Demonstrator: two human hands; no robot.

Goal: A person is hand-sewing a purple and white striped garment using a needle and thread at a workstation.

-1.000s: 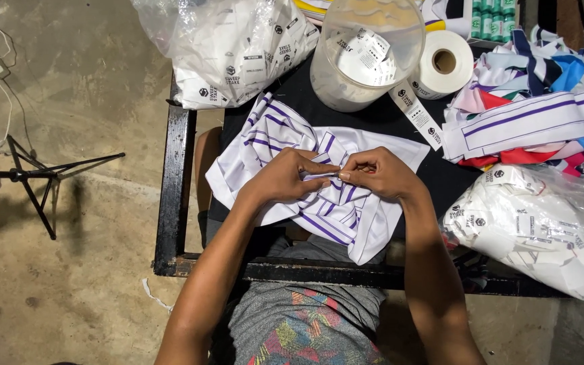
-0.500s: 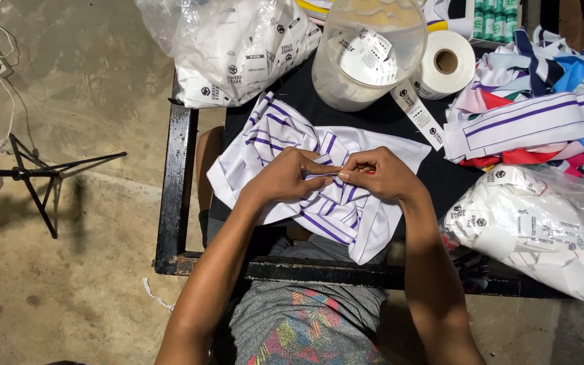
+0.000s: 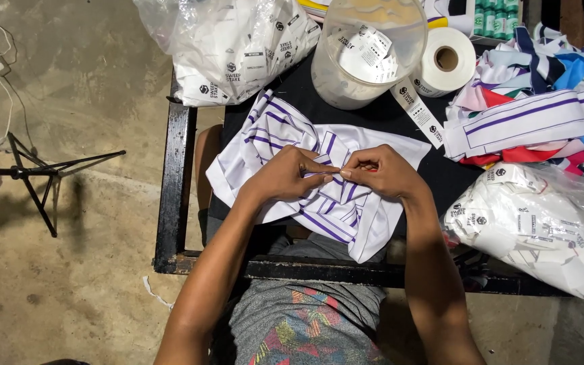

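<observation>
Striped cloth (image 3: 366, 216) is lying bunched on the black table (image 3: 169, 169), and we are pinching one fold with our left hand (image 3: 285, 177) and right hand (image 3: 380, 172) curled tight, risking slippage toward the tub (image 3: 366, 54) at 12 o'clock.

clear bags of white labels (image 3: 238, 47), white label roll (image 3: 446, 61)

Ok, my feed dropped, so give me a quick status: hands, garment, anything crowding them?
Left hand and right hand both pinching the white purple-striped garment at its middle. Garment bunched on the black table. Clear tub and label strip just beyond, not touching.
</observation>
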